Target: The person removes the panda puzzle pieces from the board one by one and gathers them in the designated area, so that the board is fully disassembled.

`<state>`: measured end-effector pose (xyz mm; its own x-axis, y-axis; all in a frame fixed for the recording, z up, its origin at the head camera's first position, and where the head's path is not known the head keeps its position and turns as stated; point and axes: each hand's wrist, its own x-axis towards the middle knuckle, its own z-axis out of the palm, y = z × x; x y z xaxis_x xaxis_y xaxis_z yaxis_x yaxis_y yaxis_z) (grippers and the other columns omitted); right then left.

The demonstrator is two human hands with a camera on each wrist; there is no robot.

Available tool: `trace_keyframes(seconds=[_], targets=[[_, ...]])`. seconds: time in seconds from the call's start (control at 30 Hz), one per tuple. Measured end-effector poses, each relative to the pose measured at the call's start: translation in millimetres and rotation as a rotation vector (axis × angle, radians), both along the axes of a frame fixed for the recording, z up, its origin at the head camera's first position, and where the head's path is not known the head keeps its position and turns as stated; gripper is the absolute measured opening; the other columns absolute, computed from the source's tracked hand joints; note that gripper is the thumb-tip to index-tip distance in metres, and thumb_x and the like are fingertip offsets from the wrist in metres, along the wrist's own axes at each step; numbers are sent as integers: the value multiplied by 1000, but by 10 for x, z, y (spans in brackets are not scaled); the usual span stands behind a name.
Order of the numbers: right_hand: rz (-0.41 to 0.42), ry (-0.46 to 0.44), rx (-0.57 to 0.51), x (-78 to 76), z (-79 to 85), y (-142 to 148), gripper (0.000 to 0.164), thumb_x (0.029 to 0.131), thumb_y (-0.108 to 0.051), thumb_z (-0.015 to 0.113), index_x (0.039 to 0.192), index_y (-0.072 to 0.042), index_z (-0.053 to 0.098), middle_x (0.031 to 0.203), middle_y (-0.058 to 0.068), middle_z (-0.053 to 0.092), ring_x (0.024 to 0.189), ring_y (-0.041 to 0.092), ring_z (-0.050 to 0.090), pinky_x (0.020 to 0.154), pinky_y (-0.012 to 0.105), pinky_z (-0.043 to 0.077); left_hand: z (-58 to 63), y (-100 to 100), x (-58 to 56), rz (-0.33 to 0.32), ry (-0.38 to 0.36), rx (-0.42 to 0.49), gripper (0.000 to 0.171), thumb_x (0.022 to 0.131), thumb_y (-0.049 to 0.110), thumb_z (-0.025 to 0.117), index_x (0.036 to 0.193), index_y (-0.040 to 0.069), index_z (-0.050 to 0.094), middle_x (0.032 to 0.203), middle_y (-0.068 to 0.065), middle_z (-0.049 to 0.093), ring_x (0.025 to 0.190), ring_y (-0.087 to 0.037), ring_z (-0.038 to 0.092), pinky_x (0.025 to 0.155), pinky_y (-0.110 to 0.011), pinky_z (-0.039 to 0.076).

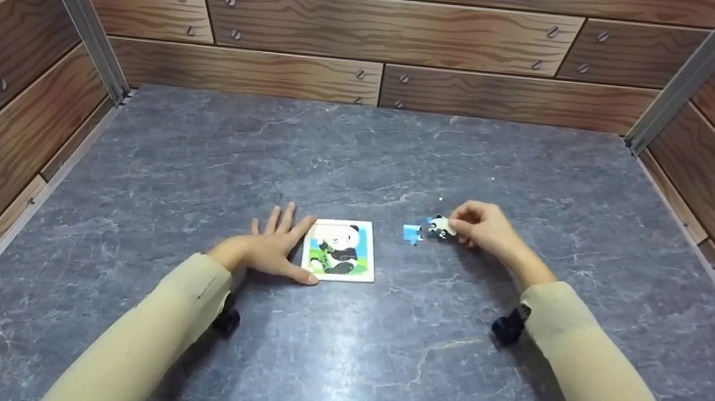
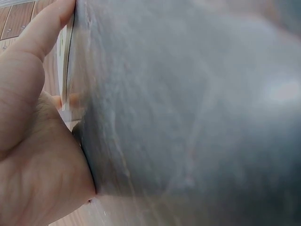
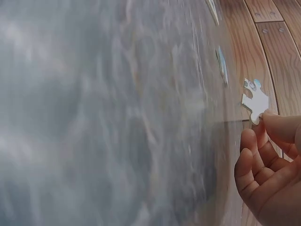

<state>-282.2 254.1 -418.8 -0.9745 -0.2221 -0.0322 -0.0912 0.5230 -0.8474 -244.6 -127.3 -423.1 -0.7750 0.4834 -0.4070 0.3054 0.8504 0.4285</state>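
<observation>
A square panda puzzle [image 1: 340,252] in a white frame lies on the table, its upper left area pale. My left hand [image 1: 273,248] is spread flat at its left side, with the thumb at the lower left corner and the index finger at the upper left one. In the left wrist view that hand [image 2: 35,127] stands beside the puzzle's thin edge [image 2: 66,70]. My right hand [image 1: 484,230] pinches a white and black puzzle piece [image 3: 258,100] between thumb and index finger, above the table. A blue puzzle piece [image 1: 412,234] lies between the puzzle and my right hand.
The grey marbled table [image 1: 362,154] is bounded by wood-patterned walls [image 1: 388,31] at the back and both sides. Grey metal posts [image 1: 82,5] mark the back corners. Dark wrist devices [image 1: 509,326] are worn under both sleeves.
</observation>
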Motion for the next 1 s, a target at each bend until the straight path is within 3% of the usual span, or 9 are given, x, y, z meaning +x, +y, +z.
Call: trace_keyframes(seconds=[0.63, 1.0], targets=[[92, -71, 112, -113, 24, 177, 15, 88, -4, 61, 93, 10, 61, 71, 2, 57, 61, 15, 53, 54, 25, 46, -19, -8, 7, 3, 9, 12, 112, 73, 66, 63, 150, 24, -7, 148, -18, -27, 133, -37, -26, 99, -65, -13], [75, -53, 157, -180, 19, 174, 14, 88, -5, 61, 90, 9, 61, 69, 2, 58, 59, 13, 53, 52, 24, 45, -10, -8, 7, 3, 9, 13, 113, 73, 66, 64, 150, 24, -7, 148, -19, -27, 133, -38, -26, 99, -65, -13]])
